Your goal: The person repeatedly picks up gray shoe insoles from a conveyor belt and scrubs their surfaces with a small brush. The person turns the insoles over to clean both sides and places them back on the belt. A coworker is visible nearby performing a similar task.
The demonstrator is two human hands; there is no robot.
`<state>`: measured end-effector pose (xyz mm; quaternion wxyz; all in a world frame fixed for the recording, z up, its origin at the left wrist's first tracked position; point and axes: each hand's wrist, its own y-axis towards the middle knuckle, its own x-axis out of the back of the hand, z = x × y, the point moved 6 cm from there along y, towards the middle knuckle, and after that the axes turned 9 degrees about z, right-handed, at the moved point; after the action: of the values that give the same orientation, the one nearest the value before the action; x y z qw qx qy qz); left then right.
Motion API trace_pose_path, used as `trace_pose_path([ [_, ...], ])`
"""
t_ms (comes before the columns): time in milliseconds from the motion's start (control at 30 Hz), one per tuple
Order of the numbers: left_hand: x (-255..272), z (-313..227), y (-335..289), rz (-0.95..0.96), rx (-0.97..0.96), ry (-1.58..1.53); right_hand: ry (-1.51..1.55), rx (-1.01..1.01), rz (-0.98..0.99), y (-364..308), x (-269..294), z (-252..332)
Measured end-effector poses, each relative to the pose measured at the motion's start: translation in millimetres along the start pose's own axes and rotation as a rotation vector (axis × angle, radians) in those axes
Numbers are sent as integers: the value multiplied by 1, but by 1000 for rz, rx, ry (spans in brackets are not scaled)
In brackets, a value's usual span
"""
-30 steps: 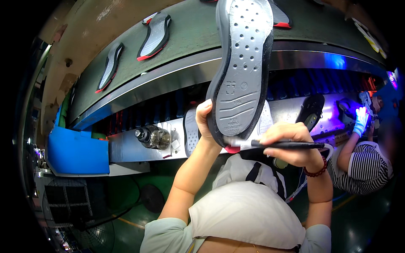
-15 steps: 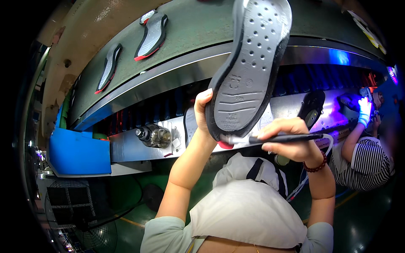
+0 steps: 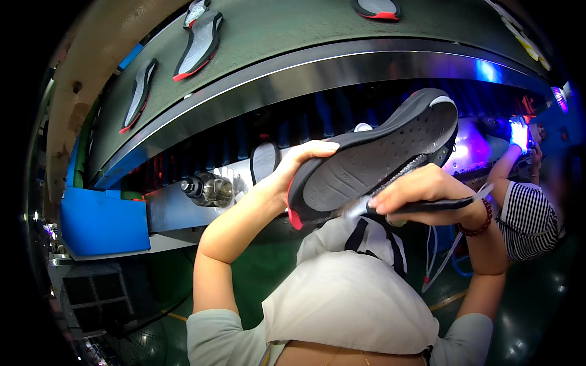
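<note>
My left hand (image 3: 299, 161) is closed round the heel end of a shoe sole (image 3: 378, 146), thumb on its upper rim. The sole is dark with a grey inner face, a black edge and red at the heel, and it is held tilted with its toe up to the right. In my right hand (image 3: 421, 192) is a brush (image 3: 436, 206) with a black handle and a pale hose at its back end. Its bristles touch the sole's lower edge near the heel; they are blurred. Another sole (image 3: 265, 161) lies on the metal shelf behind my left forearm.
Beyond the shelf runs a green conveyor belt (image 3: 268, 36) carrying several soles (image 3: 200, 43), with a metal rail (image 3: 274, 70) along its front. A dark clear bottle (image 3: 210, 189) lies on the shelf beside a blue box (image 3: 104, 222). At right, a co-worker's gloved hand (image 3: 519, 134) works under violet light.
The sole has come down and tilted right, turning its edge toward the brush. My right hand has shifted slightly with the brush along that edge. Another sole now shows on the belt.
</note>
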<state>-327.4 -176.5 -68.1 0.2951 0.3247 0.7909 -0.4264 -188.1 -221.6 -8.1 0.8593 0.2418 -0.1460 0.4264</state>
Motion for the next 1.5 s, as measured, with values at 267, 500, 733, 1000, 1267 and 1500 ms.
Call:
trace_pose_path([
  [267, 8, 7, -16, -123, 10, 125, -260, -95, 125, -10, -8, 3],
  [500, 23, 14, -17, -172, 34, 79, -472, -172, 238, -27, -16, -3],
  [733, 44, 14, -14, -131, 14, 121, -525, -206, 135, -42, -14, -14],
  [1000, 45, 16, -24, -216, -26, 97, -476, -254, -33, -61, -6, -18],
  [1267, 53, 15, -29, -249, -36, 105, -299, -305, -179, -73, 12, -33],
  [1500, 53, 24, 2, 5, -53, 33, 209, -314, -322, -48, -4, -31],
])
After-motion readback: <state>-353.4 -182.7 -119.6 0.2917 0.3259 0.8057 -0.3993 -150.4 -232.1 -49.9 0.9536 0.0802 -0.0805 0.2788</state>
